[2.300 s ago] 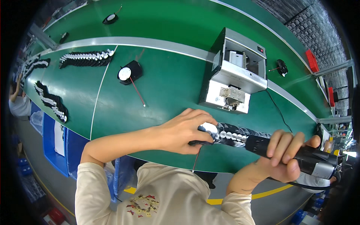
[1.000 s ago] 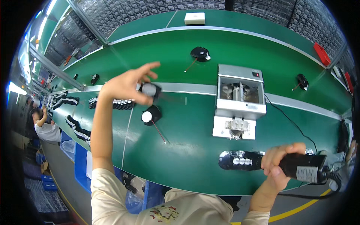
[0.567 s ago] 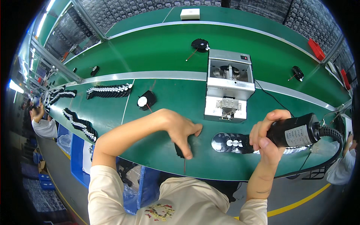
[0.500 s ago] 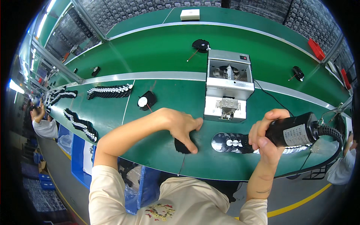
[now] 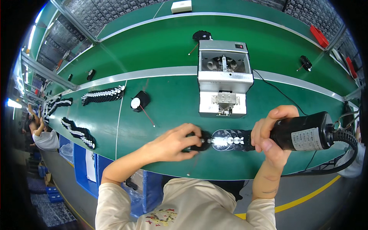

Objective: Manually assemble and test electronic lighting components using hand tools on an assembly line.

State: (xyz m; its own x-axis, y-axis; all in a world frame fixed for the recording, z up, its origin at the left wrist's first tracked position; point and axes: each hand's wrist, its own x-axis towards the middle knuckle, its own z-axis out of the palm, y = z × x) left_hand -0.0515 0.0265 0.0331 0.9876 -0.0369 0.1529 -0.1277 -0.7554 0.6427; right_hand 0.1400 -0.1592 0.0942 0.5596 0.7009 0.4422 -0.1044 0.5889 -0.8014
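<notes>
My left hand (image 5: 177, 142) has its fingers curled round a round black part (image 5: 202, 141) on the green bench. A thin wire trails from that part toward the bench's near edge. My right hand (image 5: 273, 132) grips a black cylindrical power tool (image 5: 301, 132) with a pale label, held sideways and pointing left. Below and in front of the tool lies an overlapping row of black parts with clear round discs (image 5: 230, 140), its left end close to the black part. The tool's tip is hard to make out against the discs.
A metal machine (image 5: 223, 82) stands beyond my hands. Left of it sits a black part with a white disc (image 5: 140, 101). Rows of black-and-white parts (image 5: 102, 95) lie farther left. A thick cable (image 5: 350, 147) hangs from the tool. Blue bins (image 5: 86, 168) stand below the bench.
My left hand has moved the black part right, to the left end of the disc row, its fingers now curled round it. The view has shifted slightly; my right hand still holds the tool.
</notes>
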